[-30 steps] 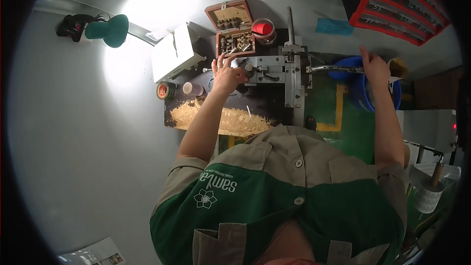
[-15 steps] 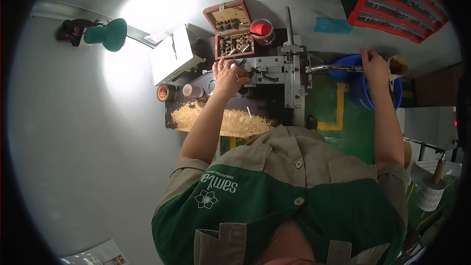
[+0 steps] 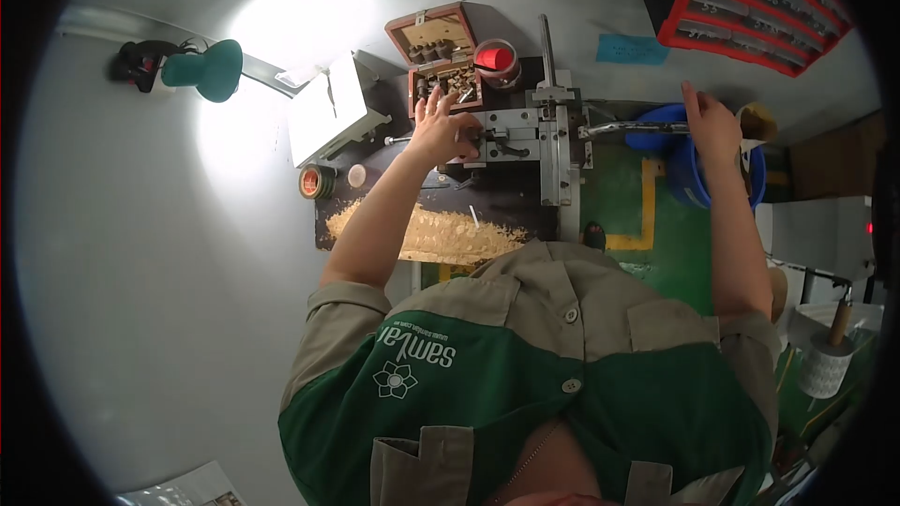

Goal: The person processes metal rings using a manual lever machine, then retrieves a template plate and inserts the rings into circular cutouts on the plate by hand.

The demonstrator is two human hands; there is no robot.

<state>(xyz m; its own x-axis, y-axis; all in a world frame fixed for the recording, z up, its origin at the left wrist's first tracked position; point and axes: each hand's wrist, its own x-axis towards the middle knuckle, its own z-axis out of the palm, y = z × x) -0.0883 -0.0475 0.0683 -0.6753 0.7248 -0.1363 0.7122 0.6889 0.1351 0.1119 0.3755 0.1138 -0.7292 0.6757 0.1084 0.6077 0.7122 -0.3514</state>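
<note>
My left hand [image 3: 442, 134] is over the left end of a grey metal bench fixture [image 3: 511, 122], its fingers spread and its thumb close to the fixture's small dark parts. Whatever lies under the palm is hidden. On the right, my right hand [image 3: 714, 131] is wrapped round the end of a long metal lever [image 3: 637, 127] that extends from the fixture, with one finger pointing away from me. Behind my left hand is an open wooden box [image 3: 427, 37] of small metal pieces, beside a clear jar with red inside [image 3: 497, 61].
Wood-coloured chips [image 3: 459, 236] cover the dark bench's near edge. Left of the fixture are a tape roll [image 3: 317, 182], a pinkish round lid [image 3: 356, 175] and a white box [image 3: 333, 112]. A green lamp [image 3: 217, 71], blue bins [image 3: 689, 178] and red drawers [image 3: 750, 9] surround the bench.
My left hand has shifted slightly, its fingers now stretched further toward the wooden box. The pinkish container left of it shows only as a round disc now. My right hand stays on the lever.
</note>
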